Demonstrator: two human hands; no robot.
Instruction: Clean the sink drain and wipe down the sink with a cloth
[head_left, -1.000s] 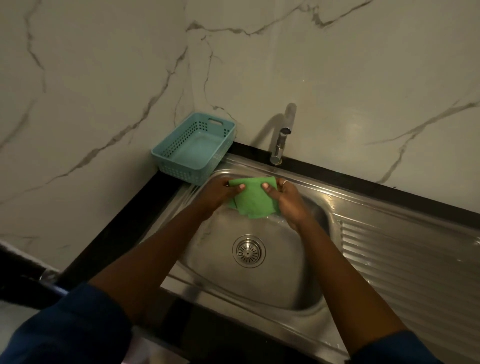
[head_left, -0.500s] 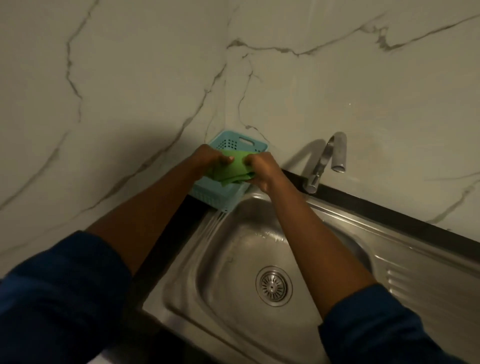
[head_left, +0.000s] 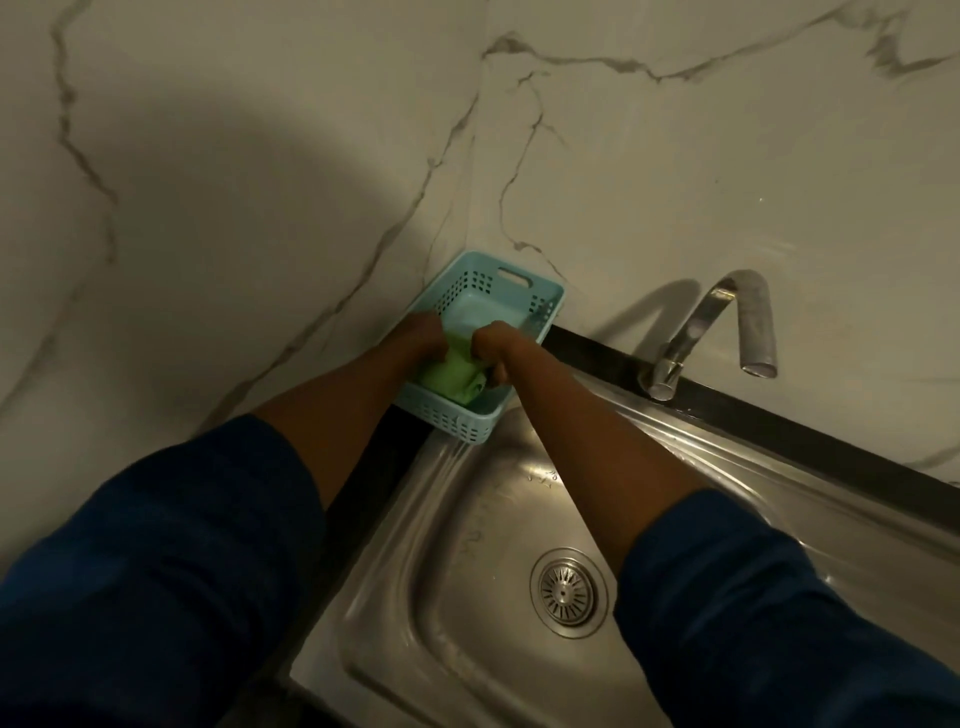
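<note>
Both hands are down inside the light-blue plastic basket, which stands in the corner of the counter, just beside the steel sink and against the marble wall. The left hand and the right hand each grip one side of the green cloth, with the fingers curled round it. The fingertips are mostly hidden, because the hands are seen from behind.

The cloth is bunched and folded between the hands. It sits low in the near part of the basket, and I cannot tell whether it already rests on the bottom. Nothing else shows in the basket, and its far part shows a bare floor.

The sink basin holds no objects, only the round drain strainer in its seat, and its steel shines with faint streaks. The tap shows no running water.

From this I judge that the wiping is probably finished and the cloth is being put away. The next move then calls for both hands to loosen, so the cloth stays inside the basket and does not hang over its rim.
</note>
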